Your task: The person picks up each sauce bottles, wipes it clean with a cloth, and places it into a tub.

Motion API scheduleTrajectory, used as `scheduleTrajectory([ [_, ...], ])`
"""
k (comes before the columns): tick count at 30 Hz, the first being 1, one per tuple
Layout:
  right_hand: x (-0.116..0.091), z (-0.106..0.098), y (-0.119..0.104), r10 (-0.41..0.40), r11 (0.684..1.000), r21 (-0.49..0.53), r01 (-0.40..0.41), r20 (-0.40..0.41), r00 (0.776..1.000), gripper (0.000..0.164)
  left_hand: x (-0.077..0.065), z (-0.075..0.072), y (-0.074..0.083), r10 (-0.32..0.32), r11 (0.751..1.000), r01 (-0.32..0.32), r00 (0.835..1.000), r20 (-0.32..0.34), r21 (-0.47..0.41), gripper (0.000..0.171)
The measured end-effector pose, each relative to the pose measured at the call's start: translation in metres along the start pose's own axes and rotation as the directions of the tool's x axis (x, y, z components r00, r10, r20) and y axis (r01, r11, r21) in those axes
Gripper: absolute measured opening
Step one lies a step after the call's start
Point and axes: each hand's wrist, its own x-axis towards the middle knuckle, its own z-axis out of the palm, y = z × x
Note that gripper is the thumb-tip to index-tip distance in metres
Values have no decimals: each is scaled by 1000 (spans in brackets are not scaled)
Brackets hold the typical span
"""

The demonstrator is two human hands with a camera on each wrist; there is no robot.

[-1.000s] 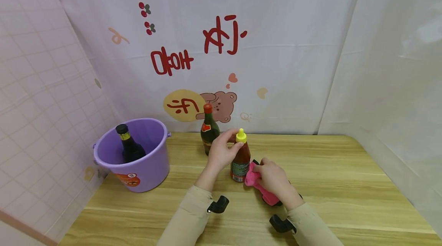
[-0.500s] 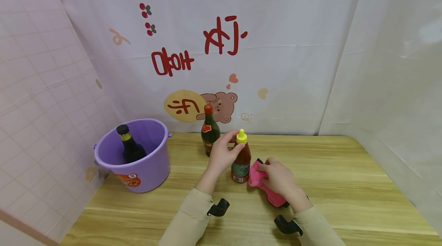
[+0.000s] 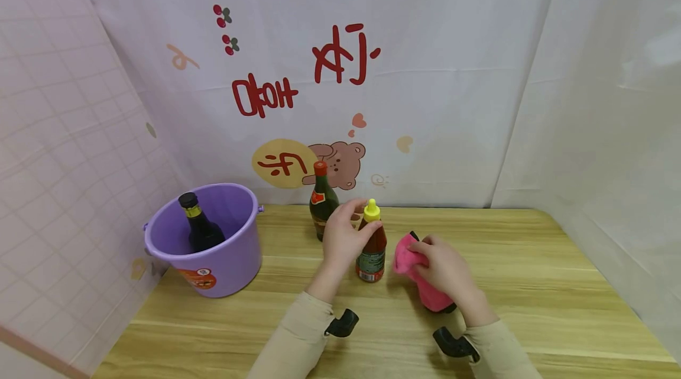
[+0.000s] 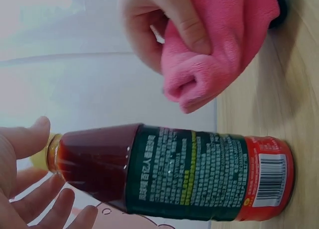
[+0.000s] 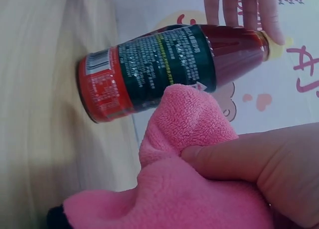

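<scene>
Standing upright just below the head view's centre, the sauce bottle (image 3: 372, 258) has the left hand's (image 3: 343, 242) thumb and spread fingers around its neck. Right of it, apart, the right hand (image 3: 446, 268) pinches a pink cloth (image 3: 433, 295). A green bottle (image 3: 323, 207) stands behind; lower left, a purple bucket (image 3: 236, 266) holds a dark bottle (image 3: 204, 232).

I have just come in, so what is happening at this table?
A person's left hand holds the upright sauce bottle near its yellow cap, while the right hand grips a pink cloth. The cloth is beside the bottle, not touching it. Farther back stands a green bottle with a red cap, and a dark bottle sits tilted in the purple bucket.
</scene>
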Motion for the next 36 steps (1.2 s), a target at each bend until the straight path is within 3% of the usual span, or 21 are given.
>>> scheduleTrajectory([
  [6,1,-4,3,1,1000,-2,-1,-22,1000,36,-1,5,0,2,998,0,999,-41,56,40],
  [10,1,-8,3,1,1000,8,-1,-53,999,37,1,3,0,21,999,-20,1000,-23,40,36],
  [16,1,-13,6,17,999,50,-13,-71,997,37,8,-1,-3,42,998,-37,995,87,-57,36],
  [23,3,-14,8,33,991,135,-20,-95,995,38,16,-8,-7,62,994,-41,976,210,-103,36],
  [30,12,-20,2,5,976,216,34,-179,984,40,20,-15,-6,22,991,21,947,319,-131,38],
  [36,22,-28,-9,-32,964,251,88,-219,975,45,22,-16,-7,-8,990,59,931,364,-129,38],
])
